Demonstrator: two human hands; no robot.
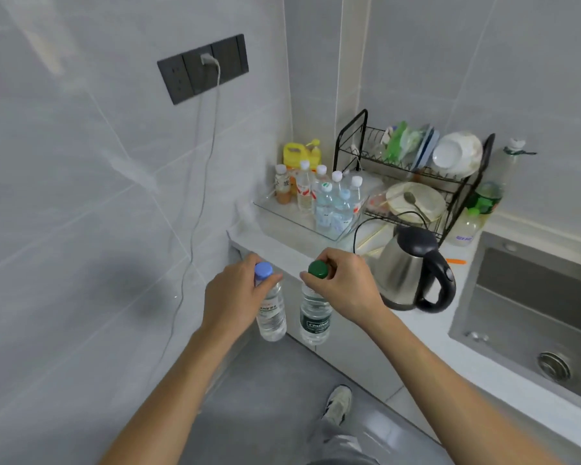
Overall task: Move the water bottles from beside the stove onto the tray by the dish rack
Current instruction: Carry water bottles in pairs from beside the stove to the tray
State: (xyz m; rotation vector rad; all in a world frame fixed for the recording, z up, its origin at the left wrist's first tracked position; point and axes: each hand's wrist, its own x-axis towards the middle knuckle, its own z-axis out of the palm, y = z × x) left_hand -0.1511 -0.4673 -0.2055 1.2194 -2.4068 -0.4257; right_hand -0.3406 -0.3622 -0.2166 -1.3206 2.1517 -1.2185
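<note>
My left hand (230, 297) grips the neck of a clear water bottle with a blue cap (271, 312). My right hand (344, 285) grips the neck of a clear bottle with a green cap and dark green label (315, 318). Both bottles hang upright in the air in front of the counter's near edge, side by side. Further back, a clear tray (282, 214) sits in the counter's left corner beside the black dish rack (413, 169). Several small bottles stand on the tray's back and right part; its front left is bare.
A steel kettle with a black handle (413, 273) stands on the counter just right of my right hand, its cord running back. A sink (534, 313) lies at the right. A yellow jug (297, 156) stands behind the tray. A charger cable (195, 229) hangs down the left wall.
</note>
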